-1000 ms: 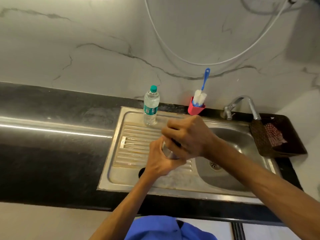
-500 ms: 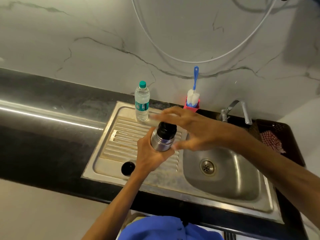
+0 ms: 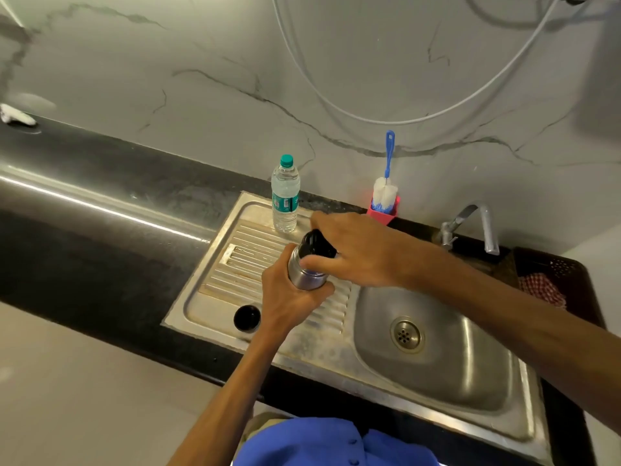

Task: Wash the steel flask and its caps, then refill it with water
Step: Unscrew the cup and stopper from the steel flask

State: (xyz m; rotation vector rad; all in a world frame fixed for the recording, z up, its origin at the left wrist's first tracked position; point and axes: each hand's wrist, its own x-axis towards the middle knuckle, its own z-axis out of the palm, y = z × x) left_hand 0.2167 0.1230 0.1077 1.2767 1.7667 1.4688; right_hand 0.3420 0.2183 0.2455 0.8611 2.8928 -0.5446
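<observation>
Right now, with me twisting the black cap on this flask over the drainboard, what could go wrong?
1. The left hand holds the steel flask tilted above the ribbed drainboard, not the basin; anything inside could spill there once the black cap loosens.
2. The right hand works close to the upright water bottle; a wide twist might knock it over.
3. The loose black cap sits near the drainboard's front edge and could get nudged off.

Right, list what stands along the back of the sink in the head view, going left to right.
Water bottle → red holder with the blue-handled brush → tap → dark basket holding a checked cloth.
</observation>
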